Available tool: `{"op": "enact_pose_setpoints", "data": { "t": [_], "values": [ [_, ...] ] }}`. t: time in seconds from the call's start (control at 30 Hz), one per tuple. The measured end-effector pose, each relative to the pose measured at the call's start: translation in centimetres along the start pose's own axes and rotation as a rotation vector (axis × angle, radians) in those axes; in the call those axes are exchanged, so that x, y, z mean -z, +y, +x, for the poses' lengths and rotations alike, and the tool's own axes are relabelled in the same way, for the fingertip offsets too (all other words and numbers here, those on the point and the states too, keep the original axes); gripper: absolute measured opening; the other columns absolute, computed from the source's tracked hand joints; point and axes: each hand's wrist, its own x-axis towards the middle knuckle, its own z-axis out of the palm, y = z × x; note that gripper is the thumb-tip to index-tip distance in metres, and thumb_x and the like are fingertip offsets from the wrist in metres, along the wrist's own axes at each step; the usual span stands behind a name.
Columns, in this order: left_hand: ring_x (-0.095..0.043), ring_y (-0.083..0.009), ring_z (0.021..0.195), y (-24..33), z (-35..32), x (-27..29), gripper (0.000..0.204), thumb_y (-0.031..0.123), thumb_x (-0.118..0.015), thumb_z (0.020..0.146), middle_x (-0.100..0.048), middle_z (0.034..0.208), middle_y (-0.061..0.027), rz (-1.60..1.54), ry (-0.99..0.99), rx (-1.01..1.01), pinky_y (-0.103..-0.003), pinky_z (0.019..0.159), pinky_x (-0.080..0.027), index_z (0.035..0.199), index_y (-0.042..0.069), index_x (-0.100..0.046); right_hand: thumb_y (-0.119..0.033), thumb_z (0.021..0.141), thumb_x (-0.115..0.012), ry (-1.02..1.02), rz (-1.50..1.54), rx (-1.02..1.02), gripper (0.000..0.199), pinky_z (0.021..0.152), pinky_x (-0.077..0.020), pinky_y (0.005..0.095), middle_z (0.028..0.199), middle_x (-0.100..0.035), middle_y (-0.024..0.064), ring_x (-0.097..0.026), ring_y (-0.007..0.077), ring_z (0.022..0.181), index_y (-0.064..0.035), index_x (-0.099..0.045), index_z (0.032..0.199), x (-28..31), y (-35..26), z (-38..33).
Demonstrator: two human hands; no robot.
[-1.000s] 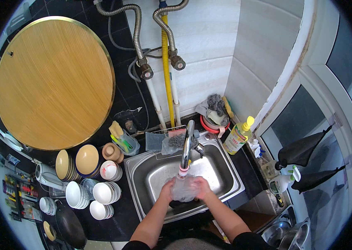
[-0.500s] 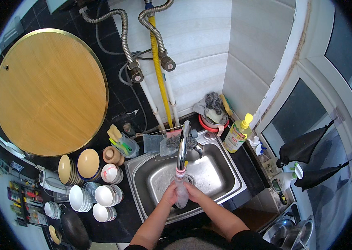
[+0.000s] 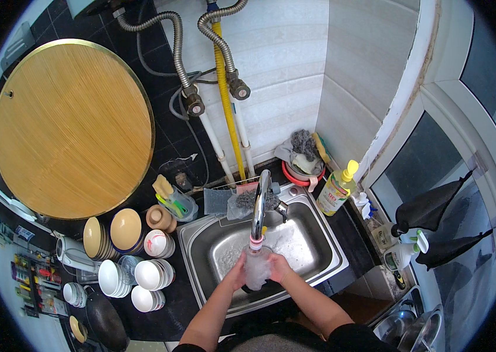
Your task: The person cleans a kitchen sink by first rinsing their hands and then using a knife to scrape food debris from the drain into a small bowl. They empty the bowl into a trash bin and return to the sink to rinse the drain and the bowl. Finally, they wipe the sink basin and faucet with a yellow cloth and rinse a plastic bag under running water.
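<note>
Both my hands are under the chrome faucet (image 3: 259, 202), over the steel sink (image 3: 309, 258). Between them is a clear, whitish, rounded thing (image 3: 257, 268), blurred by water, so its exact kind is hard to make out. My left hand (image 3: 237, 274) grips its left side, and my right hand (image 3: 280, 268) curls against its right side. The pink-ringed spout (image 3: 255, 242) sits right above it. Water wets the basin floor, and the drain is mostly hidden behind the thing.
Stacked white bowls (image 3: 149, 274) and cream bowls (image 3: 126, 230) stand left of the sink. Behind it are a wire rack with a scouring pad (image 3: 248, 200) and a red basin of cloths (image 3: 300, 176). A yellow-capped soap bottle (image 3: 336, 190) stands right. A round wooden board (image 3: 72, 129) leans at left.
My hands have moved apart, the right one outward to the right. The clear thing between them now shows wider and rounder, still under the spout.
</note>
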Motion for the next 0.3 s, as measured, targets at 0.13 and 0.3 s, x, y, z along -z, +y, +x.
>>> {"op": "enact_pose_setpoints", "data": {
  "t": [0.13,0.3],
  "values": [
    [-0.059,-0.0187,0.077,0.3,-0.1,-1.9,0.042,0.038,-0.051,0.087,-0.06,0.096,-0.0094,0.333,0.058,-0.099,-0.03,0.071,-0.049,0.113,0.005,-0.053,-0.008,0.065,-0.045,-0.04,-0.017,0.035,0.052,0.09,-0.0429,0.0396,0.107,-0.057,0.0145,-0.057,0.0282,0.096,-0.0005,-0.048,0.117,5.1,0.2,2.5],
    [-0.062,-0.0185,0.081,3.0,5.7,8.3,0.035,0.027,-0.056,0.082,-0.061,0.094,-0.0093,0.149,0.288,-0.341,-0.033,0.069,-0.052,0.109,0.005,-0.053,-0.018,0.071,-0.057,0.213,-0.436,0.067,0.057,0.088,-0.0432,0.0384,0.11,-0.056,0.012,-0.056,0.0259,0.098,-0.0039,-0.043,0.124,4.8,-3.1,-0.2]
  ]
}}
